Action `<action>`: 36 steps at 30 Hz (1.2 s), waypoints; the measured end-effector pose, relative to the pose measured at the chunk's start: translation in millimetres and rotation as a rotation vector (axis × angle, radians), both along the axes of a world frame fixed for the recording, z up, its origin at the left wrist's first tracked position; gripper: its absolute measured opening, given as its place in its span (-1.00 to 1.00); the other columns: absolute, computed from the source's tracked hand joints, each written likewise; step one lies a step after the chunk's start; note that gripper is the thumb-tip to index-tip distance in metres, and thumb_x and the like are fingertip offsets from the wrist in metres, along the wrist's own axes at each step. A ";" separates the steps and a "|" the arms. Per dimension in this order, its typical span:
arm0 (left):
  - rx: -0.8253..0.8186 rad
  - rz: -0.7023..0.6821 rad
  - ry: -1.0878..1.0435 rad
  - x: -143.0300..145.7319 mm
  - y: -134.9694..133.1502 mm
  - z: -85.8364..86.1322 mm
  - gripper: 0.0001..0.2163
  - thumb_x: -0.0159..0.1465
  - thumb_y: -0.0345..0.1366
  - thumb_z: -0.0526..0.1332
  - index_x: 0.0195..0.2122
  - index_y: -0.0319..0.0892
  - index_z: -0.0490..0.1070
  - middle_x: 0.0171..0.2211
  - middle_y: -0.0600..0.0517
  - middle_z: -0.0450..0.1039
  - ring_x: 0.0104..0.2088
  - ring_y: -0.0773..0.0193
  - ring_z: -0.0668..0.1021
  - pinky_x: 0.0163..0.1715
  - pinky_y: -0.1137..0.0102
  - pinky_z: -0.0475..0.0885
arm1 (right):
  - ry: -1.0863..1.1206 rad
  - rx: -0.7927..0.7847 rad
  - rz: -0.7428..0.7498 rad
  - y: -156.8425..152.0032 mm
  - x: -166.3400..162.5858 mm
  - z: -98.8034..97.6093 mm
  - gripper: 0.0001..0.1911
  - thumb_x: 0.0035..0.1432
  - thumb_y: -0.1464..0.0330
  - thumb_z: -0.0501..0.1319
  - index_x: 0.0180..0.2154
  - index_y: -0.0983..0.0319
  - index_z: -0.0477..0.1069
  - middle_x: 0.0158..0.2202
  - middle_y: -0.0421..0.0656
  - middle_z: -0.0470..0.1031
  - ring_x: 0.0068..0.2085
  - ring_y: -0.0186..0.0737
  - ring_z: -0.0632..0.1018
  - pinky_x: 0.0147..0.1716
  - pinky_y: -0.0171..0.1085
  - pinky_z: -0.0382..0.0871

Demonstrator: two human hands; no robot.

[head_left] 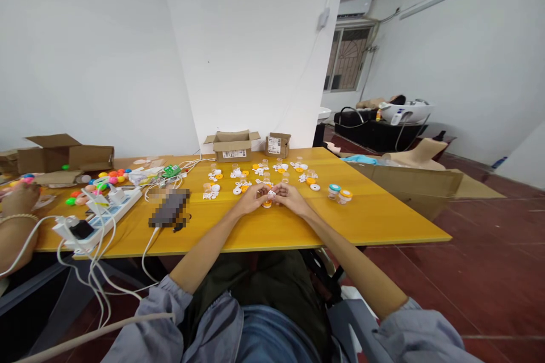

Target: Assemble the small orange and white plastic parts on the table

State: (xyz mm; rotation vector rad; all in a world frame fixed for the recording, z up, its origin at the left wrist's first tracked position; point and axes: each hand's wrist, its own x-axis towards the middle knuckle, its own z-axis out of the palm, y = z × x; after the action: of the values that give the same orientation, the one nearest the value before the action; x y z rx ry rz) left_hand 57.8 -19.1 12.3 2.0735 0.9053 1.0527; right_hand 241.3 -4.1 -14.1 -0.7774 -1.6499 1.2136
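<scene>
My left hand [254,198] and my right hand [288,197] meet above the table's middle, fingertips nearly together. Between them shows a small white piece [271,194] with dark marks, pinched by the fingers of both hands; its exact shape is too small to make out. Just under the fingertips is an orange lid [267,204], partly covered. Around and beyond my hands lie small groups of clear little jars, white printed pieces [210,195] and orange or white lids [315,187]. Right of my right hand stand a teal-lidded jar [334,191] and an orange-lidded jar [344,197].
A power strip [108,218] with tangled cables and a dark pixelated device [170,210] lie left. Coloured balls [114,174] lie near another person's hand [19,199]. Cardboard boxes [233,146] stand at the back. The yellow table [383,227] ends at right beside a large carton [409,184].
</scene>
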 end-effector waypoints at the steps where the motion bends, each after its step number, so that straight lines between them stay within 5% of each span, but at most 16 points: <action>1: 0.004 0.016 0.002 0.0 1.0 0.0 -0.72 0.21 -0.02 0.30 -0.37 -0.16 0.47 -0.45 0.07 0.47 -0.39 0.29 0.48 -0.33 0.40 0.39 | 0.007 -0.003 -0.002 -0.5 -0.3 0.6 -0.56 -0.18 0.09 0.50 -0.37 0.18 0.40 -0.42 -0.22 0.54 -0.41 -0.26 0.56 -0.39 -0.25 0.52; 6: 0.016 0.095 0.002 -1.3 4.0 -0.6 -0.70 0.22 -0.03 0.28 -0.47 -0.17 0.43 -0.48 0.08 0.45 -0.41 0.29 0.45 -0.33 0.40 0.38 | 0.057 0.001 -0.019 -1.1 -1.3 2.1 -0.54 -0.22 0.10 0.50 -0.33 0.18 0.45 -0.37 -0.21 0.55 -0.33 -0.24 0.58 -0.37 -0.25 0.53; 18: 0.034 0.030 -0.063 -1.5 4.9 -2.5 -0.83 0.21 -0.18 0.33 -0.26 -0.15 0.56 -0.34 0.02 0.56 -0.31 0.26 0.53 -0.22 0.36 0.43 | 0.027 0.014 -0.018 -4.1 -0.8 3.0 -0.56 -0.18 0.01 0.45 -0.37 0.21 0.52 -0.45 -0.19 0.58 -0.43 -0.24 0.57 -0.33 -0.22 0.51; 29: -0.036 0.051 -0.112 1.4 2.7 0.0 -0.75 0.16 -0.08 0.35 -0.31 -0.17 0.51 -0.38 0.05 0.52 -0.35 0.29 0.49 -0.25 0.37 0.41 | -0.106 0.101 -0.067 -6.5 0.1 9.5 -0.50 0.01 -0.11 0.28 -0.40 0.22 0.52 -0.55 -0.24 0.44 -0.51 -0.32 0.42 -0.51 -0.33 0.30; 36: -0.040 0.088 -0.142 1.3 2.7 1.0 -0.75 0.15 -0.08 0.36 -0.30 -0.17 0.49 -0.35 0.05 0.52 -0.32 0.28 0.51 -0.22 0.38 0.42 | -0.146 0.186 -0.060 -5.6 -1.6 8.8 -0.48 0.05 -0.16 0.22 -0.48 0.18 0.42 -0.54 -0.24 0.43 -0.46 -0.27 0.43 -0.39 -0.28 0.35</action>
State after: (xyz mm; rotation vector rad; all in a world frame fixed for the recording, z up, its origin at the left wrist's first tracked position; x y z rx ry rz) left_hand 59.1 -16.4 13.3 1.9151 0.9454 1.2017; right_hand 239.8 -9.7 -5.3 -0.8075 -1.8156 0.9651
